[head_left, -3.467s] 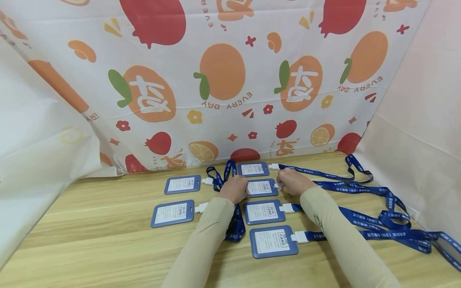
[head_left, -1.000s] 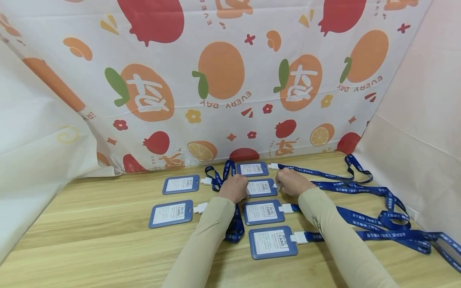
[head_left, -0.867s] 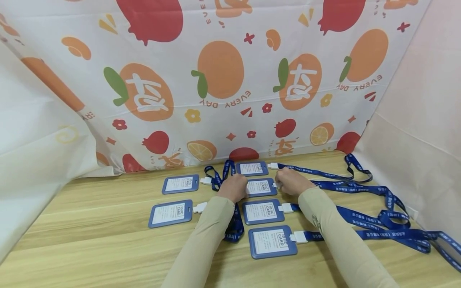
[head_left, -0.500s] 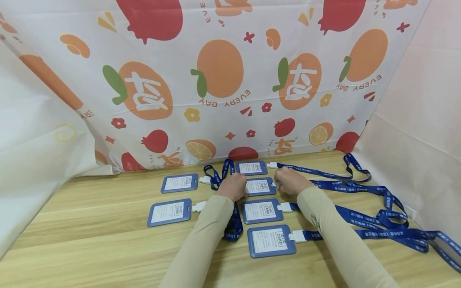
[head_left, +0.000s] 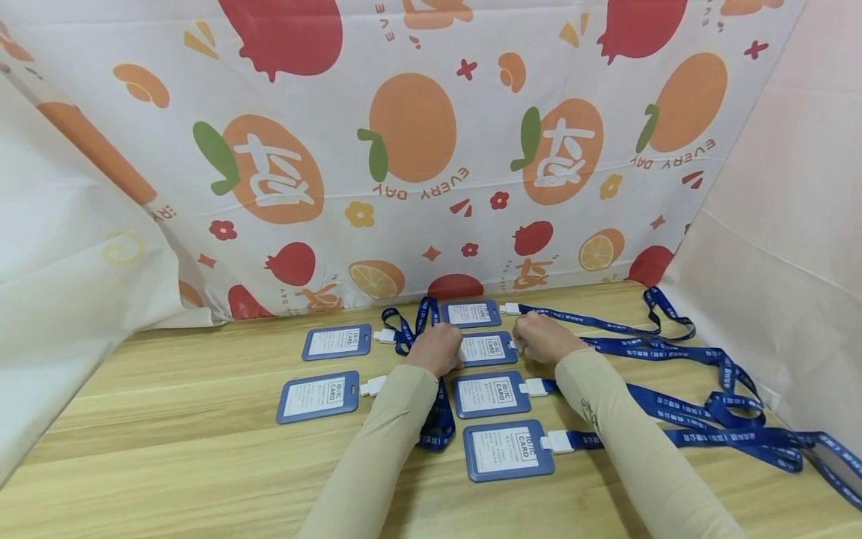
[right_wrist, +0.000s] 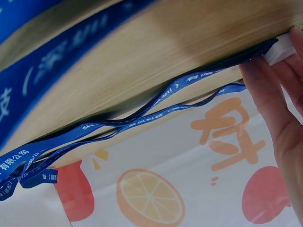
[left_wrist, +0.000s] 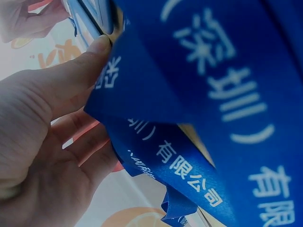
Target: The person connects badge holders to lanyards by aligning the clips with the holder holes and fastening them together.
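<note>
My left hand [head_left: 436,349] is at the left end of a blue ID card holder [head_left: 489,349], second from the back in the right-hand column. In the left wrist view the thumb [left_wrist: 98,46] lies on the holder's edge, beside broad blue lanyard straps [left_wrist: 189,71]. At the holder's other end, my right hand [head_left: 544,338] pinches the white clip [right_wrist: 281,49] that joins it to its own lanyard [right_wrist: 175,87]. That holder lies flat, in line between a holder behind it [head_left: 471,314] and one in front [head_left: 491,394].
Nearest me in the right column lies another holder [head_left: 508,451]. Two more holders [head_left: 337,342] form a left column, their lanyards bunched under my left forearm. Blue lanyards [head_left: 730,412] spread and overlap on the right. A fruit-print cloth [head_left: 417,224] hangs behind the wooden table [head_left: 168,449].
Both hands keep their places at the two ends of the same holder. The head view has shifted slightly; the holders and lanyards keep their arrangement.
</note>
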### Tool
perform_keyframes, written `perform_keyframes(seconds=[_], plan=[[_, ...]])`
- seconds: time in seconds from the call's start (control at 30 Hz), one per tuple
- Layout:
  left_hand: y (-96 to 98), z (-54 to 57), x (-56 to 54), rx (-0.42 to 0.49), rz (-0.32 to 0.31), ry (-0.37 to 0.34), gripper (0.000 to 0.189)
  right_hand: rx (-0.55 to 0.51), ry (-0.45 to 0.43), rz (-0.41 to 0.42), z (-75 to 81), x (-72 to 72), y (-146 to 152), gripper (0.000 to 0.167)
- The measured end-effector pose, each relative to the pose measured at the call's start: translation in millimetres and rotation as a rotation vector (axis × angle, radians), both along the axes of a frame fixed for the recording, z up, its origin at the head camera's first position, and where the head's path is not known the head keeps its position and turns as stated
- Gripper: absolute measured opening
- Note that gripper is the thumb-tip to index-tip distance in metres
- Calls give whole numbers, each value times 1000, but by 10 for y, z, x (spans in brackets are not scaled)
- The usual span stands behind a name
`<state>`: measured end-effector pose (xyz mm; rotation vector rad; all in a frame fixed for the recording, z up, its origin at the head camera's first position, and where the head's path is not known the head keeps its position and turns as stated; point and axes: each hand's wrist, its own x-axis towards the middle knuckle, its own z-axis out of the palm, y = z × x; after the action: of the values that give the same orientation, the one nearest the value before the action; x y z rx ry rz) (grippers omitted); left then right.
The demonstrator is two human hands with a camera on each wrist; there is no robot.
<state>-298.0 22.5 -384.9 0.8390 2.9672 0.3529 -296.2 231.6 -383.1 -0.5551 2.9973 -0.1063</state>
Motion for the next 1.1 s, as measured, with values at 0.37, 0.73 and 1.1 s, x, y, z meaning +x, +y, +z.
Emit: perform_keyframes(seconds=[0.37,0.73,1.1], plan=[[-15,17,12,-5,-22,14,26,-2,9,1,-19,-12,5,20],[-6,9,0,-11,-6,12,29,-3,12,13,-8,-10,-7,19],[1,32,11,-13,-3,6,28,2,15,16,13,-6,-6,18]])
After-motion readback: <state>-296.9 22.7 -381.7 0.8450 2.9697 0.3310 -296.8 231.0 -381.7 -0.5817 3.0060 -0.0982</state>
